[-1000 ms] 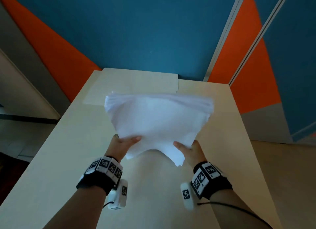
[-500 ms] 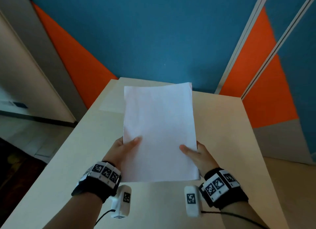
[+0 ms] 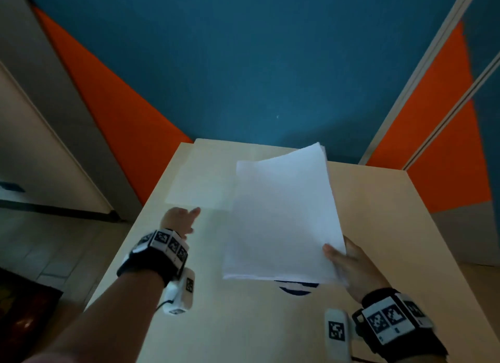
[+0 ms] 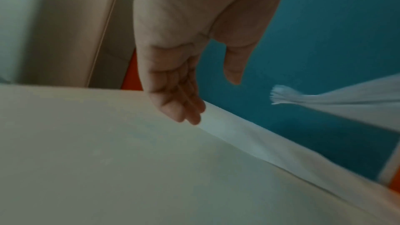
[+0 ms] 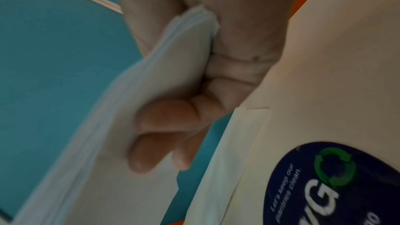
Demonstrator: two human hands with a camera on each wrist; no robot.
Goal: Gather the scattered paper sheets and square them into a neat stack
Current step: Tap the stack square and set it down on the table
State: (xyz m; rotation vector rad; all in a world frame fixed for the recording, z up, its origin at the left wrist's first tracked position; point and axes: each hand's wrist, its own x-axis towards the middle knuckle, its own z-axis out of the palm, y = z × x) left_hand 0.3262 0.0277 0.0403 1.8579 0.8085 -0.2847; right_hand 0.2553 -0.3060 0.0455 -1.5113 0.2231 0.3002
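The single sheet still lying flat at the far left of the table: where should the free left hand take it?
Best at its near edge. The single white paper sheet lies flat on the pale wooden table, offering no raised part. The open left hand hovers just short of it; probably press, slide nearer, then pinch.

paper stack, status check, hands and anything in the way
Right hand grips paper stack by one corner, held above table. Left hand open, reaching toward loose sheet. Nothing in the way.

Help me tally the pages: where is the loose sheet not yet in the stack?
In the head view the loose sheet lies flat on the table, far left, just beyond the left hand.
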